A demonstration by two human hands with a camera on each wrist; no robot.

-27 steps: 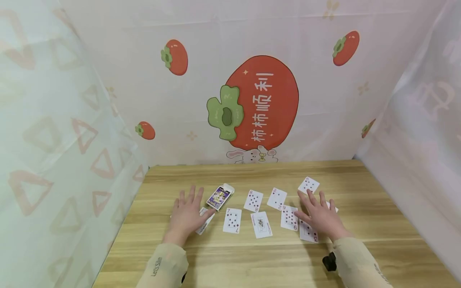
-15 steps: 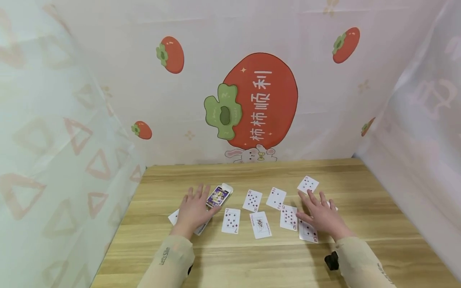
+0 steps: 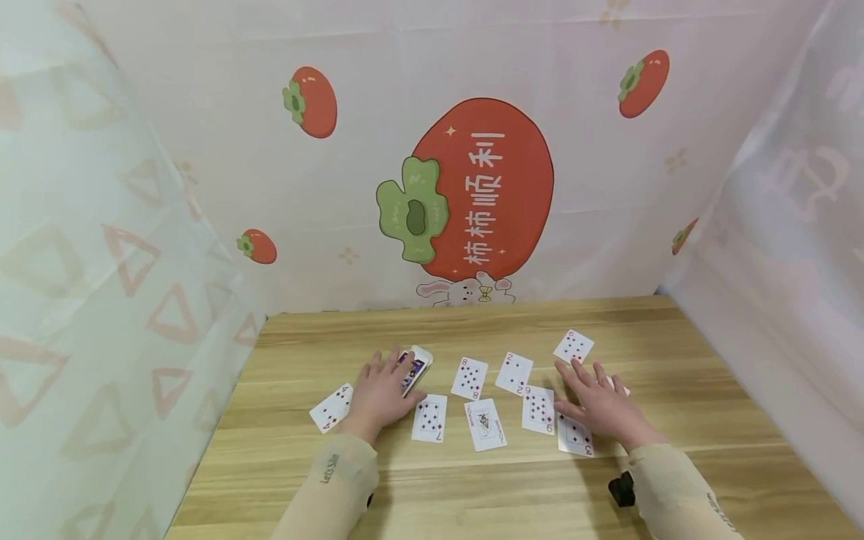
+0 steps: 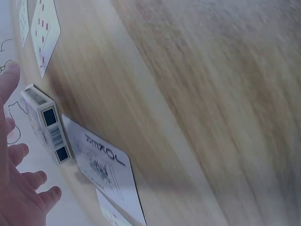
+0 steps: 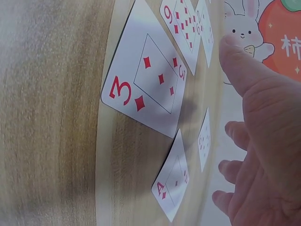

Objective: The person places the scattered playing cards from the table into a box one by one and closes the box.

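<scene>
Left hand (image 3: 381, 394) has drifted right to the box (image 4: 50, 128), fingers spread, empty; right hand (image 3: 599, 405) likewise (by the 3 (image 3: 574, 437)). A light side pinch should serve.

10 crds (image 3: 469, 377), 1 bx (image 4: 52, 132), 2 hands (image 3: 382, 391) (image 3: 601, 401)

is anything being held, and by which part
Nothing is held: the left hand hovers over the purple cardboard box, the right hand over white rectangular cards.

Red diamonds mark the white three card (image 5: 148, 70); tan grain streaks the tabletop (image 3: 472, 495).
</scene>
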